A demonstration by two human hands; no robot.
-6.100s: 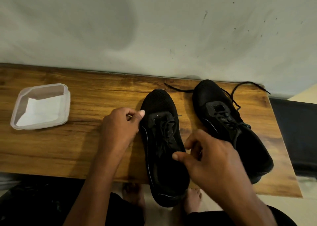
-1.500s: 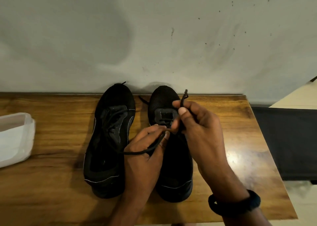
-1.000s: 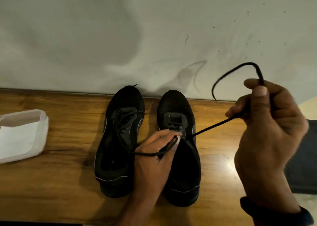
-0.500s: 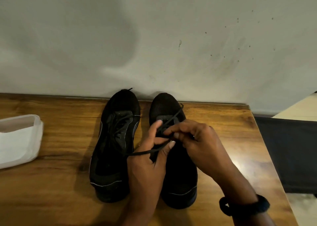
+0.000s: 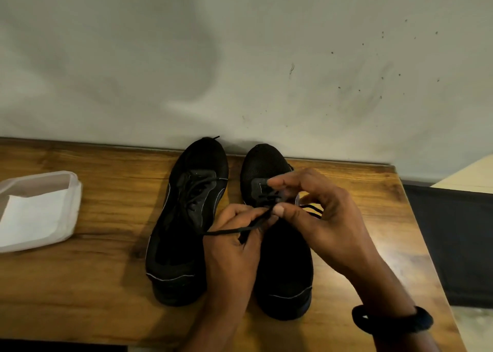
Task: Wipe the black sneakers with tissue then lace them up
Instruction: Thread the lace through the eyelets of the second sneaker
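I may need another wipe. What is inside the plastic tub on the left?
White tissue lies inside the translucent tub, covering most of its floor. Anything beneath the tissue is hidden, and the tub's left end is out of frame.

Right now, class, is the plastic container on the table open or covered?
Open: the plastic container has no lid over it, and the white tissue lies plainly visible inside.

Two black sneakers stand side by side on the wooden table (image 5: 106, 271), toes to the wall. Over the right sneaker (image 5: 282, 271), the left hand (image 5: 232, 245) pinches a black lace (image 5: 226, 231) while the right hand (image 5: 320, 218) pinches at the eyelets. The left sneaker (image 5: 186, 218) stands laced, and a white tissue container (image 5: 68, 218) rests well apart.
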